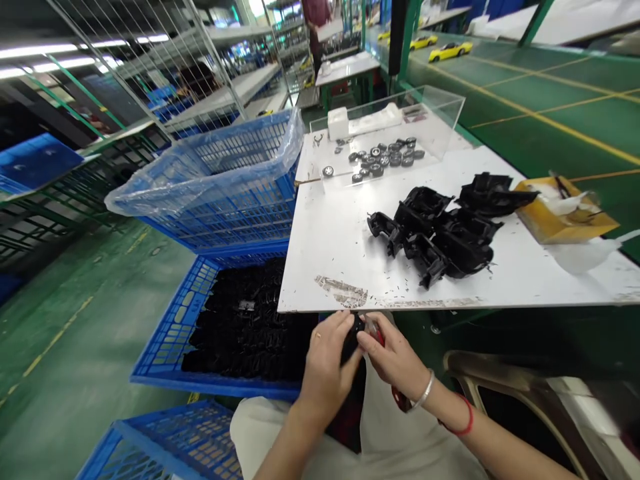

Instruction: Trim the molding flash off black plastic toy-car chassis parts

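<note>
My left hand point(327, 363) is closed round a small black plastic part point(351, 339), held over my lap just under the front edge of the white table point(330, 253). My right hand point(393, 357) grips a red-handled cutting tool point(379, 335) whose tip meets that part. A pile of black plastic car chassis parts point(440, 227) lies on the table ahead of my hands.
A blue crate point(165, 347) of black parts sits on the floor at left, another lined with clear plastic point(220, 180) stacked behind it. Small wheels point(385, 157) lie in a clear tray. A yellow box point(560, 213) stands at right. A person stands far back.
</note>
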{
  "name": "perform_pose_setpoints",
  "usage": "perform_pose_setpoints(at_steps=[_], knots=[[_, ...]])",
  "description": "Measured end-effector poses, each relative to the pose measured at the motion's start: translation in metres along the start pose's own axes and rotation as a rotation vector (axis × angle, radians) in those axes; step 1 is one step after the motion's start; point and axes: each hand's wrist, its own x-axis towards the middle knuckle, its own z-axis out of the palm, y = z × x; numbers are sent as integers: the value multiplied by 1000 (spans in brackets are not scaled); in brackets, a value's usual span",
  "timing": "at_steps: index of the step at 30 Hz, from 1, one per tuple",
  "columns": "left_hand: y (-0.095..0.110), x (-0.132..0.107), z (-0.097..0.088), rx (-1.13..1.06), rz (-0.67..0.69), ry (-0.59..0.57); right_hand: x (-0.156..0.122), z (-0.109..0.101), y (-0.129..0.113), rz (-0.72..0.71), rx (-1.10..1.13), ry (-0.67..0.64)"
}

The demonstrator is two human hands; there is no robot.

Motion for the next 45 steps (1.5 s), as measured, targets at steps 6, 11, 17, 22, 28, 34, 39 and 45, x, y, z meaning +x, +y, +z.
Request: perform_pose_setpoints(at_steps=[6, 11, 17, 22, 28, 34, 39, 45], knots=[[12, -5, -32, -252, -283, -399, 11, -11, -1, 185, 201, -201], [6, 25, -51, -338, -320, -463, 15, -21, -11, 61, 129, -392], [2, 39, -40, -454, -396, -484, 14, -14, 0, 29, 82, -253], [-15, 39, -42, -384, -479, -286, 8, -14, 6, 236, 212, -218], [-27, 49, -38, -379, -491, -229, 12, -15, 11, 297, 362, -184], [-34, 58, -31, -431, -430, -284, -2, -25, 25, 424, 221, -306], [-43, 62, -31, -427, -390, -354, -6, -39, 19, 142, -429, -246], [-51, 65, -31, -430, -384, -394, 10, -34, 7, -321, -1060, -135]])
